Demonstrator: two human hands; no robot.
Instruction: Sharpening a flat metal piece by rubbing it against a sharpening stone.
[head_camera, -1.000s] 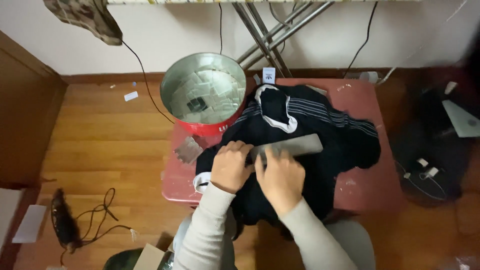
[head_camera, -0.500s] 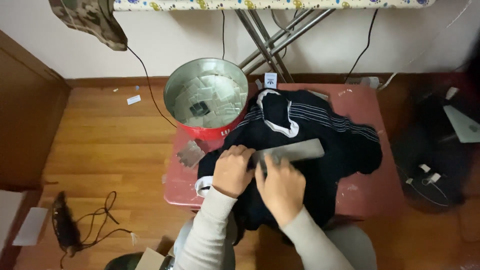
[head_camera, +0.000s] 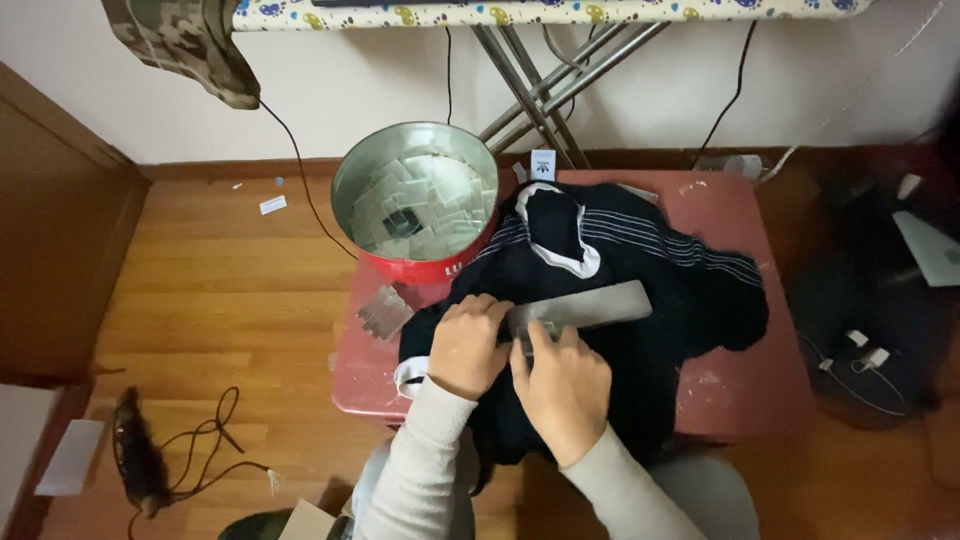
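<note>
A black garment (head_camera: 640, 270) with thin white stripes and a white collar lies bunched on a low red table (head_camera: 730, 380). Across it rests a long grey flat strip (head_camera: 590, 306). My left hand (head_camera: 465, 345) presses on the garment at the strip's left end, fingers curled against it. My right hand (head_camera: 560, 385) lies just beside it, fingertips touching the strip's lower left edge. Both sleeves are light grey.
A round red tin (head_camera: 415, 205) holding small clear packets stands at the table's back left, with a small grey packet (head_camera: 383, 312) in front of it. Ironing board legs (head_camera: 540, 70) rise behind. Cables (head_camera: 190, 450) lie on the wooden floor at left; dark bags (head_camera: 880, 330) sit at right.
The view has tilted slightly, so the scene sits a little lower. Both hands stay at the strip's left end with only small finger shifts.
</note>
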